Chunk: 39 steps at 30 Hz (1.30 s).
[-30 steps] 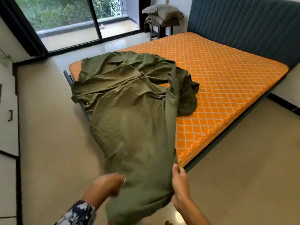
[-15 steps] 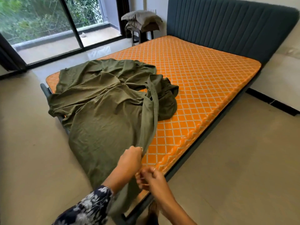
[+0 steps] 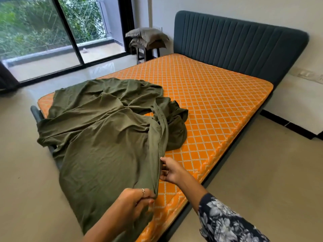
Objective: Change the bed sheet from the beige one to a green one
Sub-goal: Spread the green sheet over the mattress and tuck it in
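Green sheet (image 3: 104,137) crumpled over orange mattress (image 3: 209,95), left hand (image 3: 134,200) fingers pinching its edge, right hand (image 3: 170,170) fingers gripping the hem beyond, hands now apart, pillows (image 3: 146,36) on stool far beyond.

The green sheet (image 3: 104,130) lies bunched over the mattress's (image 3: 215,102) near corner, blocking my reach there; the far orange half lies bare. The headboard (image 3: 236,48) walls off the far end; open floor (image 3: 262,172) runs along my right.
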Tool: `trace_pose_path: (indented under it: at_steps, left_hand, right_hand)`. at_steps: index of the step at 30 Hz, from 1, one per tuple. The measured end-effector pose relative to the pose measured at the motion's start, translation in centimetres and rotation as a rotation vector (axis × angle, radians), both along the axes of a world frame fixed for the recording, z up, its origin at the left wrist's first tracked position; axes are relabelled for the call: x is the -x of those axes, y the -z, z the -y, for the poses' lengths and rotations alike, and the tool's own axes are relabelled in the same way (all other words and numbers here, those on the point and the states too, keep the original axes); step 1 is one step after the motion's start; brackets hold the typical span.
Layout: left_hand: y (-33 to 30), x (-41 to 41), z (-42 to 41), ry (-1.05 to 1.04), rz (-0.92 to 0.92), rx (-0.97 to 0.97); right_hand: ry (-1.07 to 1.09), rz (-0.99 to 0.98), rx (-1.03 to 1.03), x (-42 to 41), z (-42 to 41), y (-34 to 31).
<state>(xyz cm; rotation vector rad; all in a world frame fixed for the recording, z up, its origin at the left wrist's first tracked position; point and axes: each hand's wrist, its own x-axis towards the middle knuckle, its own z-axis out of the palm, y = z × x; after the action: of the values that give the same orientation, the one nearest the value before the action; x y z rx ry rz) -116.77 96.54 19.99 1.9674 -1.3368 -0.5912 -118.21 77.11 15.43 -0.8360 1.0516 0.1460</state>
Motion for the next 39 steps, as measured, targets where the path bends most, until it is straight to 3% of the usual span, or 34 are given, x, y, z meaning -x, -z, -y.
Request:
trace_pose_path:
  at_steps: [6, 14, 16, 17, 19, 21, 24, 27, 32, 36, 39]
  left_hand:
    - [-1.3, -0.9, 0.3, -0.058, -0.108, 0.055]
    - [-3.3, -0.8, -1.3, -0.304, -0.277, 0.028]
    - [-3.8, -0.3, -1.8, -0.388, -0.257, 0.006]
    - [-3.8, -0.1, -1.9, -0.427, -0.208, -0.021]
    - [-4.0, 0.5, -2.0, -0.445, -0.138, -0.061]
    - [-4.3, 1.0, -1.7, -0.478, -0.12, -0.115]
    - [-5.0, 1.9, -1.2, -0.506, -0.108, -0.113]
    - [-5.5, 3.1, -1.1, -0.567, -0.117, -0.094]
    - [-6.6, 5.2, -1.2, -0.609, -0.163, -0.12]
    - [-6.9, 7.6, -4.3, -0.681, -0.235, -0.215]
    - [-6.6, 8.6, -6.5, -0.716, -0.208, -0.283]
  right_hand:
    - [-0.262, -0.119, 0.121, -3.4, 2.2, 1.3]
    - [0.29, 0.082, -0.195, -7.5, 6.8, 2.9]
    - [0.218, 0.014, 0.012, -8.5, 7.3, 2.8]
    - [0.125, -0.036, 0.264, -9.2, 7.5, 2.9]
    - [-0.191, -0.034, 0.871, -10.7, 8.0, 3.3]
    - [-0.643, 0.092, 1.259, -11.8, 8.9, 3.0]
    - [-1.325, 0.053, 1.521, -13.0, 10.8, 3.4]
    - [-1.679, 0.142, 1.678, -13.1, 12.2, 4.2]
    - [-1.874, 0.122, 1.986, -11.9, 15.7, 6.2]
    - [-1.662, -0.318, 1.985, -11.6, 19.4, 6.4]
    - [-1.54, -0.284, 1.906, -11.7, 23.5, 6.3]
